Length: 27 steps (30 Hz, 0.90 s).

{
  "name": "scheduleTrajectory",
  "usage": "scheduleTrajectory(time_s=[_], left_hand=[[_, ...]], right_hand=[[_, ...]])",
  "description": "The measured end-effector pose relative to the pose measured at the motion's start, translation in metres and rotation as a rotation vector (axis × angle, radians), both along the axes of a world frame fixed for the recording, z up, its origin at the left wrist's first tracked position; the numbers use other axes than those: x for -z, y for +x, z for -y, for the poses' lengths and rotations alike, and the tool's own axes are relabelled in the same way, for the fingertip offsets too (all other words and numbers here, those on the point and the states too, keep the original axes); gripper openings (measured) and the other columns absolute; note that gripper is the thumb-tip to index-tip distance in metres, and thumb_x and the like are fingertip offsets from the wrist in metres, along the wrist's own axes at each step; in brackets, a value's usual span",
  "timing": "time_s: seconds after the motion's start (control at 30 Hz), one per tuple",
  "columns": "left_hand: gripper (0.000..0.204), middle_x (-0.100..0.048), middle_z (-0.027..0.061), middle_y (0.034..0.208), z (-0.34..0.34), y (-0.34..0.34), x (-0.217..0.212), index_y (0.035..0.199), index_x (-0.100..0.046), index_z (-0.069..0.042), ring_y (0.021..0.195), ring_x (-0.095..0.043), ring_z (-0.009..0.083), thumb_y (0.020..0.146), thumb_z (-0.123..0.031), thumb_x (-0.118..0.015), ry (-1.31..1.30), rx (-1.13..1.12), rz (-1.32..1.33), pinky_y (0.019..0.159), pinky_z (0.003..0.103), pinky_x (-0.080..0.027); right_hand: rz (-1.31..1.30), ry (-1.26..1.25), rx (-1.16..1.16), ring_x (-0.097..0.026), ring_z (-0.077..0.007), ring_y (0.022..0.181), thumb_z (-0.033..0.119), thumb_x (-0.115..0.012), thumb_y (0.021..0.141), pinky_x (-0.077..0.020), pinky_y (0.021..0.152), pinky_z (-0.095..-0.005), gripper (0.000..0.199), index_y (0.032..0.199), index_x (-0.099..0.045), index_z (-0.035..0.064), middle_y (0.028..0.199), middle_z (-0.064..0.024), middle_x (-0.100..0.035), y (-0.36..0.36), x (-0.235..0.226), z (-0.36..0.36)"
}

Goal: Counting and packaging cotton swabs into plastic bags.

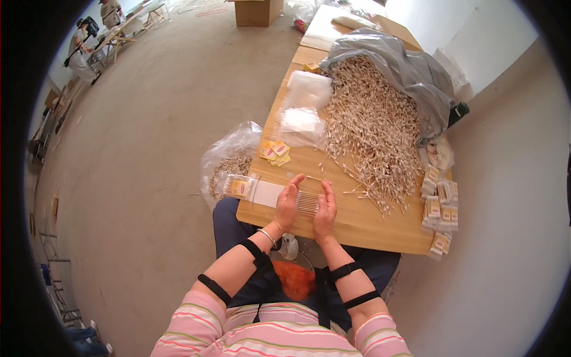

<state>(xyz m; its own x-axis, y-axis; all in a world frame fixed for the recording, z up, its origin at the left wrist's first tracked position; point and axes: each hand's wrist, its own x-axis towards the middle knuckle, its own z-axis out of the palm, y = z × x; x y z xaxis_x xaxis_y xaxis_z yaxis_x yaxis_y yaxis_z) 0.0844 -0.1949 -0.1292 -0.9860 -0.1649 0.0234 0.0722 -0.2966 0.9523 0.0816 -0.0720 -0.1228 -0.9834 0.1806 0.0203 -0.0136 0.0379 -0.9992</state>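
Observation:
My left hand [288,202] and my right hand [325,208] press from both sides on a flat row of cotton swabs [308,203] lying on the wooden table [357,229] near its front edge. The swabs sit between my palms, aligned side by side. A white strip of card [269,193] lies just left of my left hand. A clear packet with a yellow label [236,187] rests at the table's left corner. A big heap of loose cotton swabs [372,128] spills from a grey plastic bag [410,71] behind my hands.
Filled swab packets [440,211] are stacked along the table's right edge. Small yellow labels [273,152] and clear plastic bags [303,107] lie at the left. A clear bag of swabs [229,156] stands on the floor. A cardboard box [257,12] and people at tables [80,50] are far off.

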Motion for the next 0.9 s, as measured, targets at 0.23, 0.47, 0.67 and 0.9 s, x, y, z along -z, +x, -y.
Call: scheduleTrajectory(time_s=[0.23,0.47,0.67,0.9], left_hand=[[0.061,-0.050,0.0114,0.133,-0.004,0.009,-0.004,0.131,-0.047,0.003,0.125,-0.042,0.0180,0.100,-0.047,-0.033,0.072,0.012,0.010,0.107,0.029,-0.028],[0.063,-0.042,0.0132,0.140,-0.003,0.008,0.000,0.136,-0.037,0.006,0.134,-0.033,0.0196,0.100,-0.045,-0.033,0.043,0.081,-0.011,0.114,0.032,-0.019],[0.060,-0.041,0.0123,0.141,0.002,0.010,-0.004,0.135,-0.039,0.006,0.133,-0.033,0.0184,0.101,-0.043,-0.033,0.097,0.073,0.002,0.113,0.032,-0.021],[0.046,-0.050,0.0135,0.113,0.016,0.064,-0.024,0.133,-0.048,-0.006,0.110,-0.045,0.0289,0.092,-0.027,-0.052,-1.007,0.071,-0.166,0.098,0.038,-0.034]], right_hand=[[-0.181,0.535,-0.196,-0.021,-0.0358,0.140,0.021,-0.044,0.094,-0.0170,0.114,-0.0423,0.056,0.140,-0.030,-0.0066,0.147,-0.0242,-0.028,0.016,-0.008,-0.017],[-0.137,1.305,-0.481,-0.010,-0.0380,0.142,0.042,-0.049,0.089,-0.0078,0.116,-0.0473,0.080,0.142,-0.019,-0.0100,0.150,-0.0276,-0.016,0.039,-0.021,-0.002],[-0.113,1.341,-0.536,-0.007,-0.0393,0.142,0.052,-0.050,0.085,-0.0059,0.116,-0.0463,0.091,0.142,-0.018,-0.0109,0.150,-0.0293,-0.013,0.037,-0.028,0.000],[-0.129,1.306,-0.526,-0.006,-0.0391,0.143,0.047,-0.055,0.079,-0.0062,0.116,-0.0459,0.094,0.143,-0.015,-0.0103,0.151,-0.0284,-0.011,0.037,-0.026,-0.003]])
